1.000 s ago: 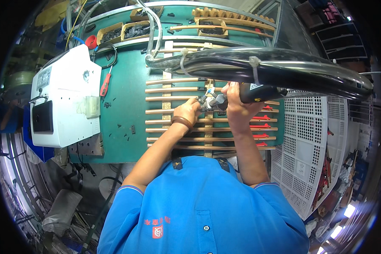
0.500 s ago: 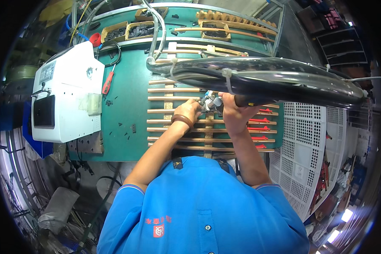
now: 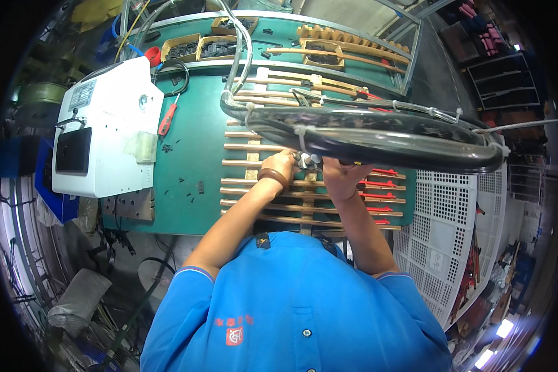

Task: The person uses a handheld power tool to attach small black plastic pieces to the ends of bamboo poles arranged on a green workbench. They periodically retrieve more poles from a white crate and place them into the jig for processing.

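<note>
My right hand [image 3: 341, 178] is wrapped round a hand-held tool with a silver metal head [image 3: 308, 161]. A thick black hose bundle [image 3: 378, 133] passes over that hand and hides part of the grip. My left hand [image 3: 281, 163], with a brown bracelet at the wrist, has its fingers closed right beside the tool head, over the rods; what they pinch is hidden. Slim copper-coloured rods [image 3: 248, 192] lie in parallel rows beneath both hands, across wooden strips [image 3: 307, 199]. Red clips [image 3: 384, 184] sit along the rods' right ends.
A white machine [image 3: 105, 133] stands at the left of the green table [image 3: 189, 142]. Near it lies a red-handled screwdriver [image 3: 167, 119]. Boxes of black parts [image 3: 217, 47] stand on the back shelf. White perforated crates [image 3: 443, 217] are at the right.
The hose bundle has swung left and slightly nearer to me. My right hand and the tool have shifted a little, with the tool head staying beside my left fingers. The whole view has shifted slightly.
</note>
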`<state>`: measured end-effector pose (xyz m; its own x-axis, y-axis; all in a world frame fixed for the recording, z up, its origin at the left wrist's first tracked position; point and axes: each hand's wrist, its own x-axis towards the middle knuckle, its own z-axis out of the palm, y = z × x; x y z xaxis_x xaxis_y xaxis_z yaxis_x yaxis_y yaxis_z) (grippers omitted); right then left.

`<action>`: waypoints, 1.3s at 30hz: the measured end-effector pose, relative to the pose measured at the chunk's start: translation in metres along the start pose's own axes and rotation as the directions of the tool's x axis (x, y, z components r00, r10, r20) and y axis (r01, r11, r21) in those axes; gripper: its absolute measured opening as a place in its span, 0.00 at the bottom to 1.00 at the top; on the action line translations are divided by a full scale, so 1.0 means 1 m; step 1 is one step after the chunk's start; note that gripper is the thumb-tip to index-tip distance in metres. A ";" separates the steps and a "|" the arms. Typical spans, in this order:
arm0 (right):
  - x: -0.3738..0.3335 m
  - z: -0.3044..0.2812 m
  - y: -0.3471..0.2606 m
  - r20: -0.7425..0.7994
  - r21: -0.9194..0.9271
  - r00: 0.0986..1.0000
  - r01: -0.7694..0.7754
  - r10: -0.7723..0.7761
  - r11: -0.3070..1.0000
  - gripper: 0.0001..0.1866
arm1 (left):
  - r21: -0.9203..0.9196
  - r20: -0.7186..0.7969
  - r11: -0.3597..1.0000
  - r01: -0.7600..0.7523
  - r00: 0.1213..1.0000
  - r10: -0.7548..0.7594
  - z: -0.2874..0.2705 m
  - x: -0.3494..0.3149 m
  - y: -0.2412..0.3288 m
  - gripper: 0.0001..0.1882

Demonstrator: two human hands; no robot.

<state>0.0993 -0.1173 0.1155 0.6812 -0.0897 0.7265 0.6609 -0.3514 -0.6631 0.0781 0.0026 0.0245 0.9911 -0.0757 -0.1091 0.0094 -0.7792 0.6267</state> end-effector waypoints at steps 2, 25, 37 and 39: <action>-0.005 -0.007 0.004 0.093 -0.098 0.995 0.036 -0.027 0.995 0.34 | 0.035 0.022 0.999 -0.035 0.999 0.034 0.008 0.002 -0.008 0.10; 0.083 -0.016 -0.055 0.006 0.442 0.894 -0.404 0.447 0.801 0.12 | -0.351 -0.079 0.935 -0.048 0.997 0.021 0.001 -0.010 -0.021 0.18; 0.098 -0.063 -0.078 0.036 0.436 0.896 -0.413 0.443 0.800 0.12 | -0.833 0.380 -0.382 0.399 0.916 0.127 -0.011 -0.072 -0.030 0.22; 0.097 -0.060 -0.084 0.038 0.459 0.885 -0.429 0.465 0.778 0.12 | -0.817 0.411 -0.384 0.431 0.901 0.137 -0.011 -0.072 -0.029 0.22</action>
<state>0.0914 -0.1527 0.2523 0.9217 -0.2076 0.3277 0.3669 0.1927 -0.9101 0.0081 0.0374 0.0223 0.8400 -0.4309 -0.3298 0.5318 0.7745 0.3425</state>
